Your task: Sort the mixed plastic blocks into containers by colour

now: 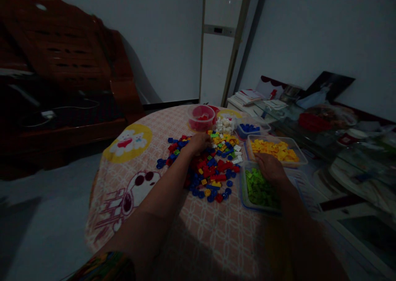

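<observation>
My left hand (199,144) reaches over a mixed pile of toy building bricks (213,169) in red, blue, yellow, green and white. Its fingers are curled down at the pile's far side, and what they pinch is hidden. My right hand (269,166) is above a clear plastic box of green bricks (256,188), by the near-left corner of a box of yellow bricks (274,149). The right fingertips are drawn together; anything between them is too small and dark to make out.
A round pink bowl (201,118) with some red bricks stands at the table's back, beside a heap of white bricks (225,125) and a box of blue bricks (249,128). A patterned cloth (216,231) covers the round table. Right of it is a cluttered glass-topped cabinet (312,128); a wooden bench (68,66) stands left.
</observation>
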Motion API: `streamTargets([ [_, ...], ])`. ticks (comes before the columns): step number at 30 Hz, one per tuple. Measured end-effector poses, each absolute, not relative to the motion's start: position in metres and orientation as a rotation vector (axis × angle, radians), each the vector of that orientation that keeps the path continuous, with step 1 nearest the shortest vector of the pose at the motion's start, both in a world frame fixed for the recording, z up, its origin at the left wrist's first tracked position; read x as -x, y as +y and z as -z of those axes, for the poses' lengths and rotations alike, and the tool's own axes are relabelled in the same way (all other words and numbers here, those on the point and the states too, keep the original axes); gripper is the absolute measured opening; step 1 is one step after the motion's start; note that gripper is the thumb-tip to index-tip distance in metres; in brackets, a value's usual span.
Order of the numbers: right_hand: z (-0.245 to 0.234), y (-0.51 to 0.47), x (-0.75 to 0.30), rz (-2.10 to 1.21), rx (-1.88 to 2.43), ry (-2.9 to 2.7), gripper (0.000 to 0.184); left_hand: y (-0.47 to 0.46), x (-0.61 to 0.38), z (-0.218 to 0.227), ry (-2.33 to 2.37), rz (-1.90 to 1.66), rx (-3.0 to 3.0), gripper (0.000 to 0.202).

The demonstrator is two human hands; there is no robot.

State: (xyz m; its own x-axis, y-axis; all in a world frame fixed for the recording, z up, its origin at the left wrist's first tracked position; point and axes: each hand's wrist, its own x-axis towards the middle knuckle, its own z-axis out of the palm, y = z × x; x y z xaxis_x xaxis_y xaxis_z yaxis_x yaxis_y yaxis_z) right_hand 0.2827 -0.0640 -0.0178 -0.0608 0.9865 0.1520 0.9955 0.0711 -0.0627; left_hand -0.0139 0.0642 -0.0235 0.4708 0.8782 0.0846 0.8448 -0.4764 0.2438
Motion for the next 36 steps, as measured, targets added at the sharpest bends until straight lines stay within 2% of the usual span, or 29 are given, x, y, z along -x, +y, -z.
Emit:
streamTargets([
  [4, 0.017, -0.064, -0.283, 0.093, 2.023, -2.194, 0.041, 0.062, 0.022, 0.016, 1.758, -0.299, -2.434, 0.022],
  [11, 0.013, -0.066, -0.28, 0.099, 2.029, -2.215, 0.04, 0.061, 0.006, 0.021, 1.356, -0.549, -2.468, 0.021],
  [18, 0.014, -0.066, -0.28, 0.103, 2.04, -2.197, 0.04, 0.065, 0.003, 0.031, 1.429, -0.554, -2.428, 0.017],
  [29, 0.018, -0.065, -0.282, 0.119, 2.004, -2.188, 0.041, 0.074, 0.015, 0.035, 1.297, -0.943, -1.718, 0.022],
  [34, 0.016, -0.065, -0.281, 0.11, 2.036, -2.205, 0.04, 0.098, 0.003, 0.037, 1.207, -1.154, -1.623, 0.026],
  [36, 0.017, -0.065, -0.282, 0.115, 2.046, -2.208, 0.041, 0.112, -0.007, 0.036, 1.106, -1.209, -1.64, 0.034],
])
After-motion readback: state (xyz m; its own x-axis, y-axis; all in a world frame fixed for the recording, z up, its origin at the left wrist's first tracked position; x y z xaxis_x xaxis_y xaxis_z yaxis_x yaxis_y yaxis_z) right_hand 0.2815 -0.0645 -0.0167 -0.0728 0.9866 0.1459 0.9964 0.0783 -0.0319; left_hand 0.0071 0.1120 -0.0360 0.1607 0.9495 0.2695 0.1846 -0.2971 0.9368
